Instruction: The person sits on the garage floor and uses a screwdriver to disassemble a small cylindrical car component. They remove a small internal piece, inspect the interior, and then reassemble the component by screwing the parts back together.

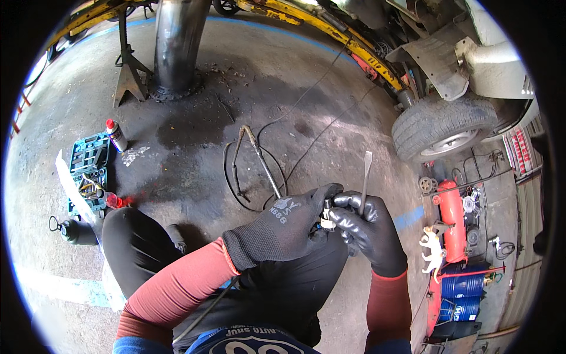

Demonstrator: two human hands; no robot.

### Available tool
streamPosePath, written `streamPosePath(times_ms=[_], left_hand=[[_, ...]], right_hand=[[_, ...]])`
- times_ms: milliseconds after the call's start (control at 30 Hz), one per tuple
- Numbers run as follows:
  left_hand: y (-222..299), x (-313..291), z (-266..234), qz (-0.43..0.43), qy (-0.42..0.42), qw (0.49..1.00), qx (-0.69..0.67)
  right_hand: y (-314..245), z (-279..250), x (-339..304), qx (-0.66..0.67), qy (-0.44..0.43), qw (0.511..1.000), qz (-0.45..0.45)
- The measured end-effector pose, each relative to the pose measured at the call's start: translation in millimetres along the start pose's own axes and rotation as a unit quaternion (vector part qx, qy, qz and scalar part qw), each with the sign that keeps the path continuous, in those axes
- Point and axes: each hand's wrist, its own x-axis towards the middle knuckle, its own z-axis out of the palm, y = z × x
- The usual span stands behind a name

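Both hands wear black gloves and meet in front of my lap. My left hand [287, 226] is closed round a small black-and-cream cylindrical part [327, 219], whose kind I cannot make out. A flat-blade screwdriver [366, 180] stands blade up in my right hand [371, 227], its handle hidden by the fingers. The right fingertips also touch the small part. Beyond my left hand, a thin metal lance [268, 171] with a bent end lies over a loop of dark hose [226, 171]; its near end passes out of sight behind the glove.
To the left lie a teal socket-set case [97, 154], a spray can [117, 135] and a dark bottle [78, 232]. A metal post [178, 50] and a jack stand [131, 79] are ahead. A vehicle wheel [445, 128], red air compressor [454, 221], white-and-orange cat [433, 251] and blue drums [463, 292] are right.
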Motion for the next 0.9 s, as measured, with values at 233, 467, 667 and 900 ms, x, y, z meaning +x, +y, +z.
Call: streamPosePath(times_ms=[233,467,667,900], left_hand=[[-0.5,-14.5,12.0,0.027,0.079,0.995,0.058],[10.5,-51.1,13.5,0.008,0.110,0.954,0.280],[0.7,-51.4,13.9,0.021,0.066,0.958,0.277],[20.5,-45.5,8.7,0.033,-0.058,0.946,0.316]], right_hand=[[14.0,14.4,-3.1,0.095,0.026,0.995,0.020],[35.6,29.4,-17.1,0.192,0.053,0.979,-0.036],[42.7,26.2,-16.3,0.150,0.028,0.988,-0.032],[35.0,6.1,-33.5,0.080,-0.028,0.988,-0.130]])
